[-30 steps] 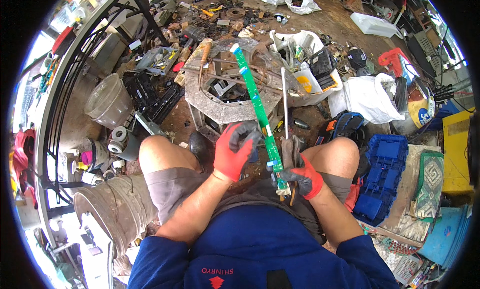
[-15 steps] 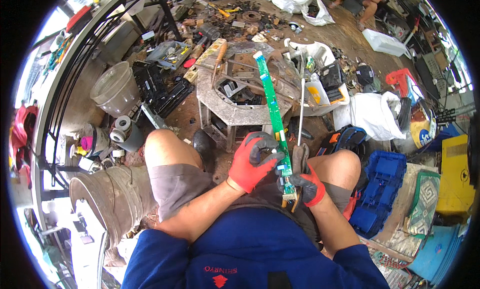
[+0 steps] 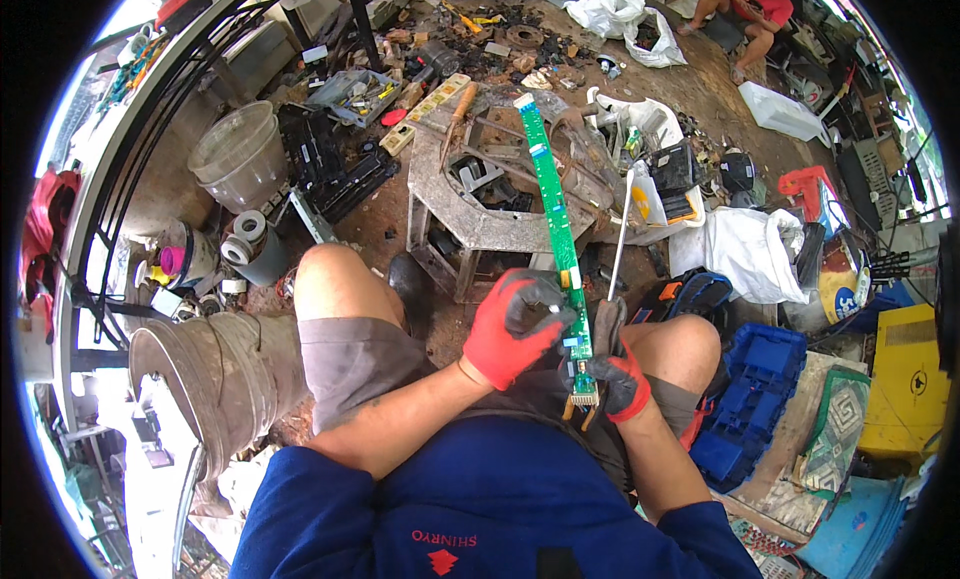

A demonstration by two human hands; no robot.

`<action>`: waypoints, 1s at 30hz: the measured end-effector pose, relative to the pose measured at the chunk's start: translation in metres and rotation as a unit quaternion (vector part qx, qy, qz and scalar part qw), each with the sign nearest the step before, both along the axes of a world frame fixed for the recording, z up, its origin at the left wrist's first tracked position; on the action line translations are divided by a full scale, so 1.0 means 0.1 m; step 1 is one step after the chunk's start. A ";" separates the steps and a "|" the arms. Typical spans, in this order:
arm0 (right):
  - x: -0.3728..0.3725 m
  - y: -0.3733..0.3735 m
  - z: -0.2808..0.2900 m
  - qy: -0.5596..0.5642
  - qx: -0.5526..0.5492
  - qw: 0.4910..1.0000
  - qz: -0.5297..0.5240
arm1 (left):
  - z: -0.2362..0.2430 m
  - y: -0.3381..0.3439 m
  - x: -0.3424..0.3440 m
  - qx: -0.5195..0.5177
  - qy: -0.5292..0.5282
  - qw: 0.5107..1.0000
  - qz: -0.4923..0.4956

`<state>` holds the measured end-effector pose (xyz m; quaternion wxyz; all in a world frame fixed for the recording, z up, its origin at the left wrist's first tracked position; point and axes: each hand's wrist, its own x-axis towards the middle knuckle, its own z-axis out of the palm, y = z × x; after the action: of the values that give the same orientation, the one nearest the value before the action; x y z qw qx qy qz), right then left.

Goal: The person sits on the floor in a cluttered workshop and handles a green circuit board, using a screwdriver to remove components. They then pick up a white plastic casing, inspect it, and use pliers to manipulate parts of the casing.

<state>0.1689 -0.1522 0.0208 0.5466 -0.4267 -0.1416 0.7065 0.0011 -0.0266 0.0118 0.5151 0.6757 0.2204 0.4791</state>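
In the head view, you have the board (image 3: 558, 224) upright along its length in front of you, leaning a little left at the top. Your right hand (image 3: 620, 381) is closed on its lower end, just above your lap, and the row of pins sticks out below your grip. That same hand also has the screwdriver (image 3: 607, 327), its shaft rising to the right of the board with a narrow gap between them that widens upward.

Your left hand (image 3: 515, 327) is at the board's left edge, fingers curled into a narrow grip with a small pale bit at the tips; you cannot tell from here whether they pinch the board or that bit.

The board's upper end crosses the view of the metal stand (image 3: 428, 184), whose near rim lies beyond your hands. Your left knee (image 3: 325, 274) and right knee (image 3: 692, 339) bound the space on either side, the right one near your right hand. Brown floor (image 3: 372, 211) shows left of the stand, up to the black parts. Farther right, the blue tray (image 3: 750, 399) sits beside your right knee, with the white sack (image 3: 730, 249) beyond it.
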 end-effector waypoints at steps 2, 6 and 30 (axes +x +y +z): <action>0.00 0.00 -0.01 0.002 0.005 1.000 -0.016 | -0.01 0.00 0.00 -0.021 -0.007 1.000 0.000; 0.00 -0.01 -0.05 0.038 0.027 0.999 0.020 | 0.00 -0.01 0.03 -0.364 -0.114 0.923 -0.057; 0.00 -0.02 -0.09 0.014 0.013 1.000 0.024 | 0.07 0.02 -0.03 -0.184 -0.028 0.982 -0.019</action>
<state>0.1686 -0.1538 0.0118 0.5371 -0.4060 -0.1534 0.7233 -0.0018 -0.0248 0.0186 0.6457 0.5592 0.2777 0.4396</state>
